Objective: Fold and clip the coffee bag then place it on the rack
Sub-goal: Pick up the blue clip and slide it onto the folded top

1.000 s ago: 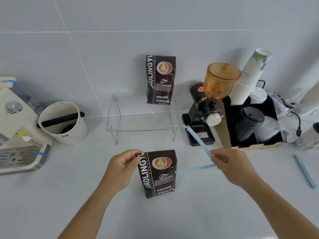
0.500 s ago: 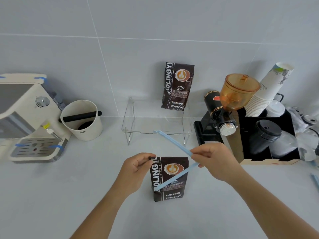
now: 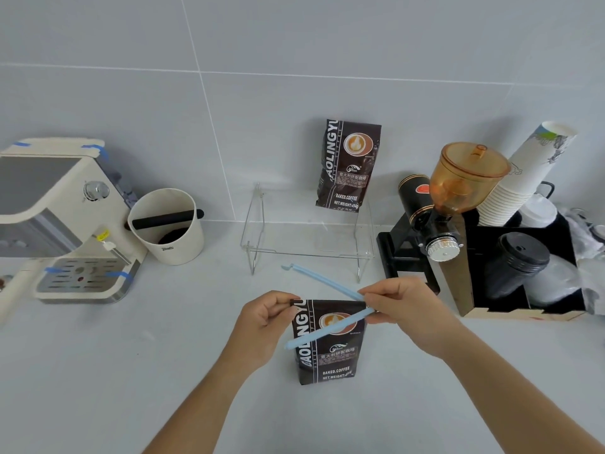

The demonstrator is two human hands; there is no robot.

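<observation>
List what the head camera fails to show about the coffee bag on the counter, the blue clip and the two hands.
- Coffee bag: the left hand covers its top left corner; whether the fold holds cannot be told.
- Blue clip: its hinge end sits inside the right hand, so the grip there is hidden.
- Bag label: small print too blurred to read.
- Both forearms: cut off by the bottom edge.
</observation>
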